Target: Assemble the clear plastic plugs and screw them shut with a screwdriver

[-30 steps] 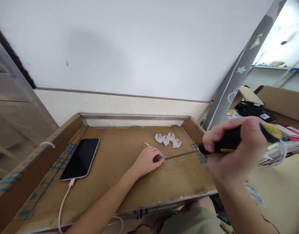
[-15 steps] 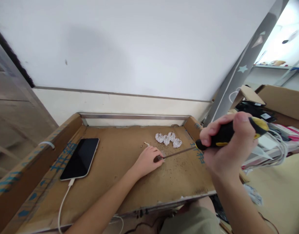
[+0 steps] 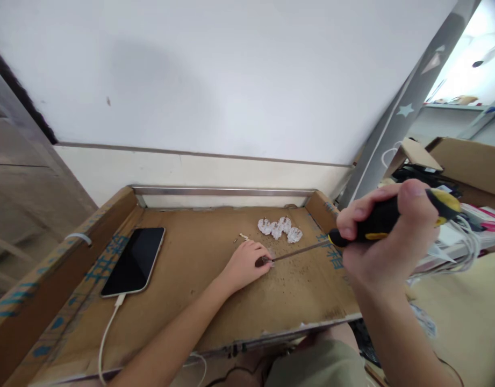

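My right hand [image 3: 388,236] is wrapped round the black and yellow handle of a screwdriver [image 3: 301,251]. Its long metal shaft slopes down leftward, and the tip meets the fingers of my left hand [image 3: 247,266]. That hand is closed, resting on the cardboard, pinching a small clear plastic piece [image 3: 272,263] mostly hidden by the fingers. A dark, brownish part [image 3: 262,262] shows beside the thumb. Just beyond lie several clear plastic plug parts [image 3: 275,230] with metal pins. A small pale metal bit [image 3: 243,237] is near my left fingertips.
The cardboard-lined tray [image 3: 183,252] has raised sides and dark crumbs scattered to the right. A phone [image 3: 134,262] with a white cable [image 3: 106,338] lies at the left. A white wall panel [image 3: 231,80] rises behind. At the right stand boxes [image 3: 468,166] and coiled white cords [image 3: 468,242].
My right hand and the screwdriver handle have shifted slightly right and tilted a little. The left hand keeps its place, with the tip still at its fingers.
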Action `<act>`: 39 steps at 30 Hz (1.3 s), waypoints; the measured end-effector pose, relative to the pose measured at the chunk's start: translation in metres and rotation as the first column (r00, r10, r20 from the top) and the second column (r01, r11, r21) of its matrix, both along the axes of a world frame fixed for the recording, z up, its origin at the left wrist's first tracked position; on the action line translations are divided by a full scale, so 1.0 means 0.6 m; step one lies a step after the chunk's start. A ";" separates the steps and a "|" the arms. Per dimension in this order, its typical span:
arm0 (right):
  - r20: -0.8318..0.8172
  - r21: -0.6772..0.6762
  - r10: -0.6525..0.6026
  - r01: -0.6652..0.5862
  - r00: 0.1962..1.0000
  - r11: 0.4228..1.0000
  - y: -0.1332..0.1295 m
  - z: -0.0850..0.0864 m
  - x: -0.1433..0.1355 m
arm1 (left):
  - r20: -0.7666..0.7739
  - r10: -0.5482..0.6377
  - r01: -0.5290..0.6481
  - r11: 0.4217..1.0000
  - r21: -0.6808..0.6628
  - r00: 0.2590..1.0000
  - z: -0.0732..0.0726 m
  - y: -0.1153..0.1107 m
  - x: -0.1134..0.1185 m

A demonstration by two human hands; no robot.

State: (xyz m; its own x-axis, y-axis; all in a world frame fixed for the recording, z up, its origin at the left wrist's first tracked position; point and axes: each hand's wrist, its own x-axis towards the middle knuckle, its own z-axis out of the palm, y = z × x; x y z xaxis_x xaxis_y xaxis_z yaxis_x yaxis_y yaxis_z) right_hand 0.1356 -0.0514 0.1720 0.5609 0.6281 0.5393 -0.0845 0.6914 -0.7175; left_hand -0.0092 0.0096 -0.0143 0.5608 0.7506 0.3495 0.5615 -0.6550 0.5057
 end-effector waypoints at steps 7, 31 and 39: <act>-0.011 0.019 0.009 -0.009 1.000 1.000 0.003 -0.001 0.001 | -0.027 0.003 -0.003 1.000 0.002 1.000 0.000 0.000 0.000; -0.017 -0.002 -0.009 0.009 1.000 1.000 -0.004 0.003 0.000 | -0.009 -0.002 0.002 1.000 -0.010 1.000 0.001 -0.001 -0.001; 0.092 -0.005 0.161 -0.162 0.983 0.987 0.000 0.007 0.001 | -0.013 -0.002 0.002 1.000 -0.010 1.000 -0.001 0.000 -0.001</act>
